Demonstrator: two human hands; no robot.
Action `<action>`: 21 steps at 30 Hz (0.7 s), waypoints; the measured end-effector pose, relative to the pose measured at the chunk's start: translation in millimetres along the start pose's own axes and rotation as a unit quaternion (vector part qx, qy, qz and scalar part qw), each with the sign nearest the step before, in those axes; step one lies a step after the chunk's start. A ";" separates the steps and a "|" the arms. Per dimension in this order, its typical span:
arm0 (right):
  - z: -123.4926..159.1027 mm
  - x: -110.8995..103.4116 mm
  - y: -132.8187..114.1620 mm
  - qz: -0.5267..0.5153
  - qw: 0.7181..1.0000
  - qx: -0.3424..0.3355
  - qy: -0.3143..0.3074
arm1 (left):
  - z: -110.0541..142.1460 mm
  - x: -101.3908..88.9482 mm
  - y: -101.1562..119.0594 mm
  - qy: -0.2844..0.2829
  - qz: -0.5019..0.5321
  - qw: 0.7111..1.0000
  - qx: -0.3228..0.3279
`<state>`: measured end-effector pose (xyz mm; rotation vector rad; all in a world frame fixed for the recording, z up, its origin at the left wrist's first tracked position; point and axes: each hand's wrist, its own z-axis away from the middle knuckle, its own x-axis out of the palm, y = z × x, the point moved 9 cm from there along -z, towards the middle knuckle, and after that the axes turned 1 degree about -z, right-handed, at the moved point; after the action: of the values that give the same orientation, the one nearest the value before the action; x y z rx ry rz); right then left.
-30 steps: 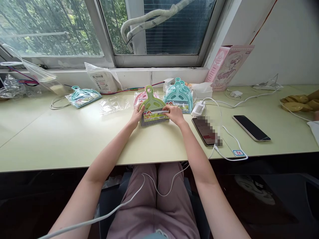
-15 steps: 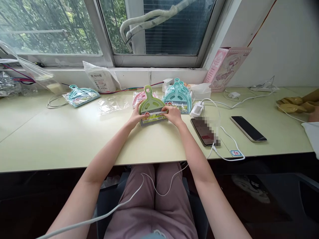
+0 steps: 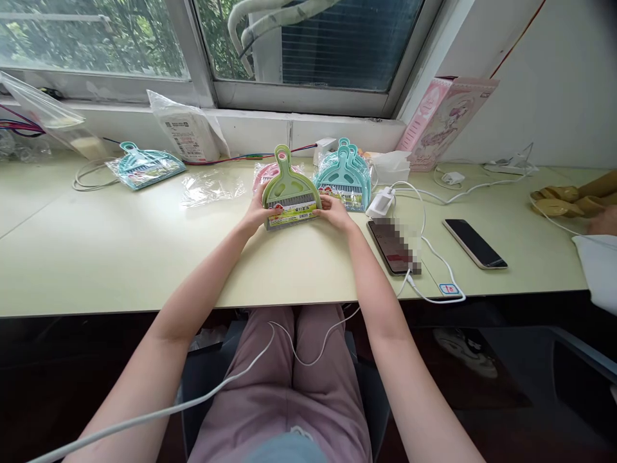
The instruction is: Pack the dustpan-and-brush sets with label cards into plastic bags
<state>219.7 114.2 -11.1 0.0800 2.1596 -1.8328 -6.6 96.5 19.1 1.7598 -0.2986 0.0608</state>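
A green mini dustpan and brush set (image 3: 290,188) with a printed label band stands nearly upright on the table, handle up. My left hand (image 3: 259,211) grips its left edge, thumb over the label. From the right side, my right hand (image 3: 334,212) holds the other edge, fingers behind it and thumb in front. Behind it, mostly hidden, is a pink set (image 3: 264,173) in clear wrap. Just right of that stand several blue sets (image 3: 344,173) in clear wrap. Another wrapped blue set (image 3: 147,167) lies at the left.
Crumpled clear plastic (image 3: 212,188) lies left of my hands. A phone (image 3: 393,247) with a charging cable and a second phone (image 3: 475,243) are at the right. A pink box (image 3: 446,122) leans by the window. Another person's hand (image 3: 603,220) shows at the right edge.
My right hand has slid from the front of the label out to the dustpan's right edge, so more of the label shows. The view has tilted slightly downward.
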 end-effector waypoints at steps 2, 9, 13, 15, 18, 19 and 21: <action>-1.1 0.0 6.4 -0.026 0.999 0.011 0.020 | -0.5 4.0 1.9 -0.034 -0.020 0.999 0.004; 2.4 -10.2 2.5 -0.024 0.998 -0.028 0.051 | 0.6 2.1 13.5 -0.040 -0.063 0.997 0.031; 5.7 -15.2 -1.6 0.057 0.995 -0.032 0.070 | -3.4 -2.7 -2.3 -0.047 -0.109 0.993 0.008; 7.3 -15.2 -4.0 0.075 0.994 -0.034 0.072 | -6.3 -6.7 -9.0 -0.053 -0.142 0.988 0.003; 9.0 -11.8 -8.4 0.071 0.995 -0.046 0.055 | -8.7 -7.4 -9.4 -0.075 -0.182 0.980 0.017; 9.5 -10.2 -9.8 0.067 0.995 -0.049 0.045 | -8.8 -6.7 -7.8 -0.079 -0.186 0.979 0.023; 10.5 -7.1 -12.7 0.065 0.996 -0.054 0.028 | -8.1 -5.7 -4.8 -0.073 -0.176 0.981 0.026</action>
<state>225.5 102.9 1.5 0.2452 2.2291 -1.6587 -10.0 106.2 15.1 1.8478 -0.0880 -0.3188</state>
